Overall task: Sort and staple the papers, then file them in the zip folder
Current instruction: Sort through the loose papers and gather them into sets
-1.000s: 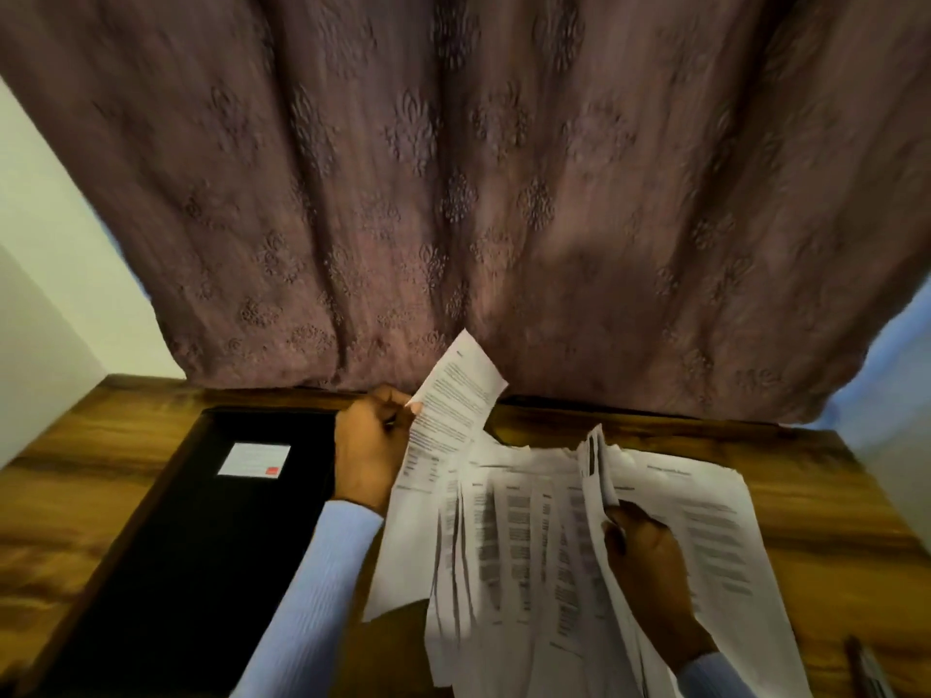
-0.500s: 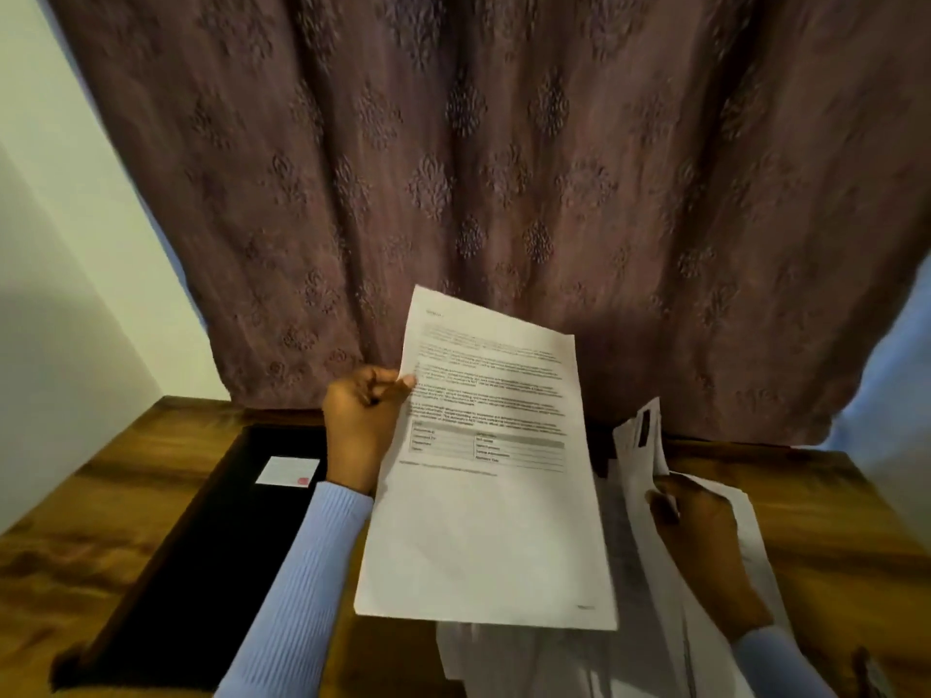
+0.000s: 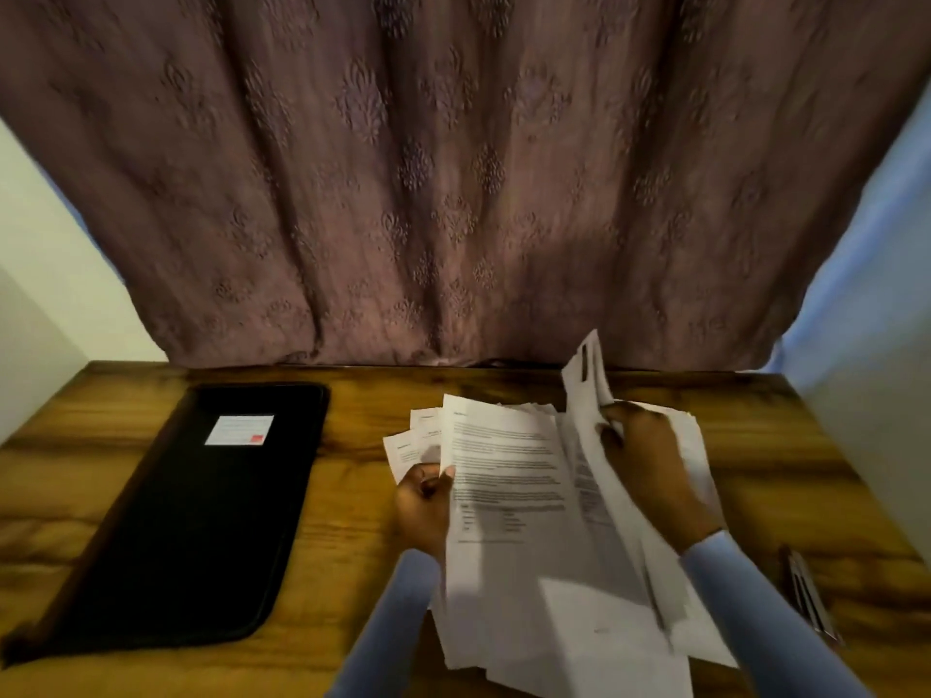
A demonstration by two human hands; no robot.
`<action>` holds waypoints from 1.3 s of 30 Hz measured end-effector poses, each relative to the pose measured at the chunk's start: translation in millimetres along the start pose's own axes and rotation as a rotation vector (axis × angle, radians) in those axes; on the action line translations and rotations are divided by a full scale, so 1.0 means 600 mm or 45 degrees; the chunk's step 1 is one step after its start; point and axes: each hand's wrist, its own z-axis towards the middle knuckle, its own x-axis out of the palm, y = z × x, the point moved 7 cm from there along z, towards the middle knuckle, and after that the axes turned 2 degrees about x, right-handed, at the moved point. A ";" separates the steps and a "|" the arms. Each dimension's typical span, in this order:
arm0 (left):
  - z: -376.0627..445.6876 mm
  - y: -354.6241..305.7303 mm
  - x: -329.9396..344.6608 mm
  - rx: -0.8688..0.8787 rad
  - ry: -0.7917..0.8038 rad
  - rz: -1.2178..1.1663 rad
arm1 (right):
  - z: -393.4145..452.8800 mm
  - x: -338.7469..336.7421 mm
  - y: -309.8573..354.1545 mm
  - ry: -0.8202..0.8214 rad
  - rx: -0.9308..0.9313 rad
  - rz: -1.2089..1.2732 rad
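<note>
Two hands sorted loose papers (image 3: 509,476) at lower right of the frame: left hand (image 3: 420,506) pinching the top sheet's edge, right hand (image 3: 642,460) gripping raised pages. Squaring edges first would ease stapling. Zip folder (image 3: 201,516) lay shut at left on the tabletop (image 3: 352,622).

Dim, warm indoor light overall. Brightest patch sits on the papers (image 3: 509,476) between the two grips; the sheet below the left hand (image 3: 423,506) falls into a hard diagonal shadow. Right hand (image 3: 650,466) is dark, little detail, soft with motion blur. Text on the sheets is smeared, unreadable. Folder (image 3: 191,516) left of the left grip is near-black, no surface detail, only its label (image 3: 239,429) catches light. Table (image 3: 352,496) shows a mild warm sheen. Curtain (image 3: 453,168) beyond the grips is murky, pattern soft. Wide-angle bending at the edges; corners stretched and blurred. Bluish cast at the right wall (image 3: 866,345); stapler (image 3: 811,596) right of the right grip is streaky, out of focus.
</note>
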 end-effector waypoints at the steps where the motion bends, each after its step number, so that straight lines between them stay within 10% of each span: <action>1: -0.008 0.005 0.008 -0.028 -0.016 -0.040 | -0.001 0.031 0.001 0.068 0.028 0.004; 28: -0.028 0.055 0.077 -0.275 0.223 -0.421 | -0.055 0.196 0.051 0.285 -0.126 0.241; 39: -0.012 0.056 0.059 -0.008 0.120 0.050 | -0.030 0.130 0.011 -0.003 -0.205 -0.173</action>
